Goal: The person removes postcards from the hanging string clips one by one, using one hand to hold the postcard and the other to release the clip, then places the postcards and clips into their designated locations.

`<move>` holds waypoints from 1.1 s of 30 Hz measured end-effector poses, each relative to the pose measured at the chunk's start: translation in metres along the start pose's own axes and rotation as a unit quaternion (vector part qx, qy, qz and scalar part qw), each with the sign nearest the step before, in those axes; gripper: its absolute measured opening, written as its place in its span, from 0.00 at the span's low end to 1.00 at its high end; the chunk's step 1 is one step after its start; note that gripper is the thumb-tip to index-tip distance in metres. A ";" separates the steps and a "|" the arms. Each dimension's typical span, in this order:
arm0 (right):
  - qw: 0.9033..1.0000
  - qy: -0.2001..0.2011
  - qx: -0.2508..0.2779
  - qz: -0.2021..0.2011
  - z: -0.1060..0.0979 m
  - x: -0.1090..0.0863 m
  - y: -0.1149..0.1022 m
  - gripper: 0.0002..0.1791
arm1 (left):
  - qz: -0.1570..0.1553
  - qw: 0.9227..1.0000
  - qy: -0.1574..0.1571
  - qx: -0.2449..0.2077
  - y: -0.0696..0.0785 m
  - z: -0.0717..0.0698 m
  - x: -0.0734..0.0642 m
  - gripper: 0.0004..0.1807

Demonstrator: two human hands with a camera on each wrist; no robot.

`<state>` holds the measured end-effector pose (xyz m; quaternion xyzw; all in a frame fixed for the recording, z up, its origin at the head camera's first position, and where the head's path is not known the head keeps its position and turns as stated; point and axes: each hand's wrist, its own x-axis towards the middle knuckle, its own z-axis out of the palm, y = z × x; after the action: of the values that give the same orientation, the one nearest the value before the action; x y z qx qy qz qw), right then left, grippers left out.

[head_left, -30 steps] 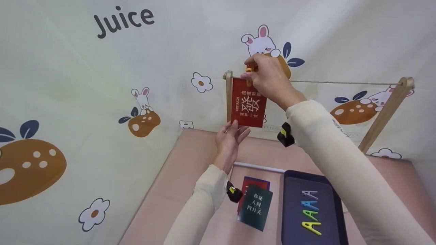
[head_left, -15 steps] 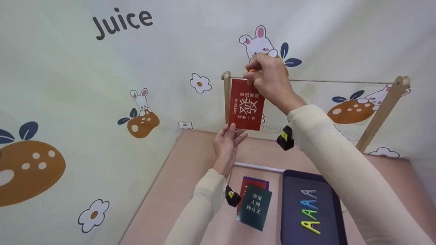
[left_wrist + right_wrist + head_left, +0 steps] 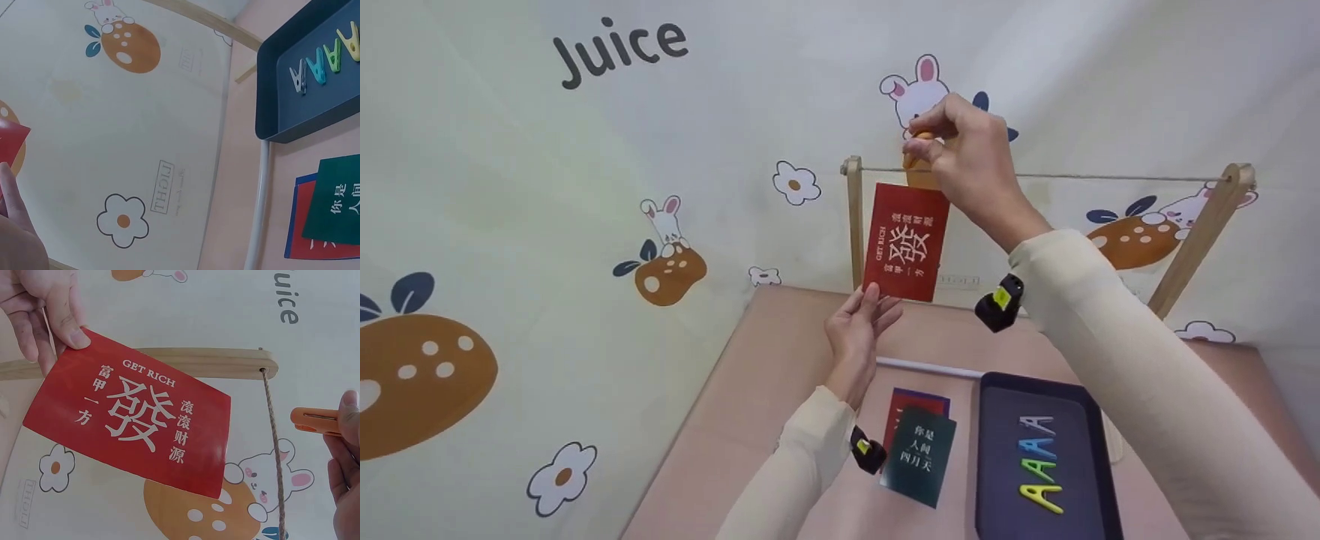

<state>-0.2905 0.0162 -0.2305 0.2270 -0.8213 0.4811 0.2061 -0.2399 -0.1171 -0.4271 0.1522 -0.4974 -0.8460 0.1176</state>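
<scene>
A red card [image 3: 907,244] with white Chinese characters and "GET RICH" is pinched at its lower left corner by my left hand [image 3: 855,334], thumb on the front. Above the card, my right hand [image 3: 971,161] pinches an orange clothespin [image 3: 316,421] between thumb and fingers. In the right wrist view the clothespin lies beyond the rope [image 3: 273,422], apart from both rope and card. The rope [image 3: 1095,177] runs between two wooden posts, and the card's top edge hangs a little below it. Only part of the left hand [image 3: 19,236] shows in the left wrist view.
A dark tray [image 3: 986,450] on the pink table holds several clothespins, yellow, green, blue and grey. Left of it, a green card [image 3: 919,457] overlaps a red one [image 3: 896,416]. The wooden posts [image 3: 1204,244] stand before a printed backdrop. A white rod [image 3: 926,367] lies behind the cards.
The card has dropped slightly away from the rope with my left hand. My right hand has risen with the clothespin, parting from the card's top edge.
</scene>
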 end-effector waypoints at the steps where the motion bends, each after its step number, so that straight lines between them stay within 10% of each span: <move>1: 1.000 -0.001 0.004 -0.001 -0.001 -0.001 0.000 0.11 | 0.000 1.000 0.002 0.001 0.000 0.000 -0.001 0.21; 19: 0.999 -0.006 0.033 0.010 -0.022 -0.048 0.021 0.20 | -0.014 1.000 0.019 0.015 -0.003 -0.003 -0.029 0.24; 33: 0.995 -0.012 0.092 0.049 -0.035 -0.107 0.054 0.26 | -0.034 0.997 0.029 0.060 -0.022 -0.031 -0.055 0.29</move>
<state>-0.2301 0.0896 -0.3116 0.2106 -0.7860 0.5614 0.1510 -0.1786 -0.1121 -0.4528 0.2004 -0.5384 -0.8132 0.0933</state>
